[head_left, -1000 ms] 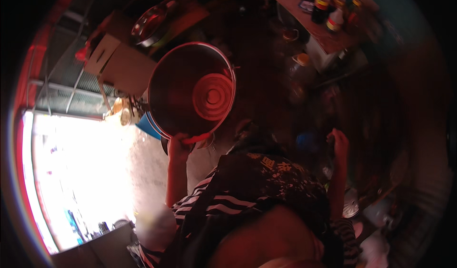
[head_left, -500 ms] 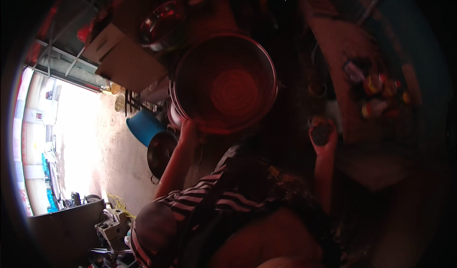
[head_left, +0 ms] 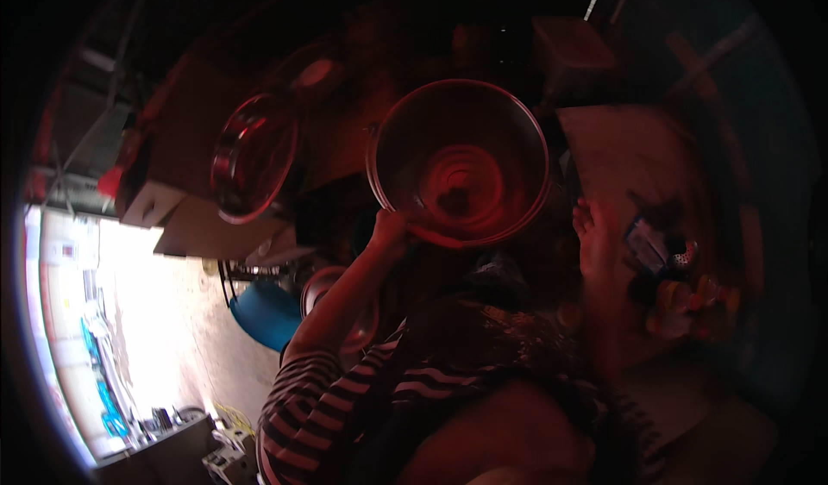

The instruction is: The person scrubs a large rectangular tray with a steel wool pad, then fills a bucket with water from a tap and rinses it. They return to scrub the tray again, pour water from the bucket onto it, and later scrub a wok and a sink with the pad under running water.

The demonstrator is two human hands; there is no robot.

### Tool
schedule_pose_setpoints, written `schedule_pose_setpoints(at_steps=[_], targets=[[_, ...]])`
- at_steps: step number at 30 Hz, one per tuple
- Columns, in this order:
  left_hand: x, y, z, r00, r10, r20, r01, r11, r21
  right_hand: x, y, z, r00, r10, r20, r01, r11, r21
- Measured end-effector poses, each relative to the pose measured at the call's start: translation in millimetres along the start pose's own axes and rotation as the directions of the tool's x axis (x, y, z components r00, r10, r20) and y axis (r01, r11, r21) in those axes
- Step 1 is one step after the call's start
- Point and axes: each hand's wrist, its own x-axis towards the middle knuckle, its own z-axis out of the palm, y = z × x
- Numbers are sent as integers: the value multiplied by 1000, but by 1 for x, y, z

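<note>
Left hand [head_left: 390, 226] gripping round metal basin [head_left: 457, 162], right hand [head_left: 595, 235] open

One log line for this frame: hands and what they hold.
left hand: grips rim of round shiny metal basin, raised | right hand: raised, blurred, grasp unclear | second metal basin: left, apart

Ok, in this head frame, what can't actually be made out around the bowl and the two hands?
- Left hand: grips the rim of the round metal bowl; fingers lost in shadow and blur.
- Right hand: motion-blurred, dim; grip cannot be told.
- Bottles at right: smeared by blur, kind unclear.
- Second metal bowl: its support is hidden in darkness.
- Upper area: too dark.
</note>
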Motion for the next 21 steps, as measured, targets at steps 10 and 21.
schedule_pose_setpoints(at_steps=[10, 21], targets=[[236, 114, 124, 989, -136, -52, 145, 956, 255, 227, -23, -68, 972, -234, -6, 232, 963, 137], [485, 271, 353, 934, -202, 294, 35, 871, 489, 511, -186, 33, 874, -426, 233, 485, 744, -460]])
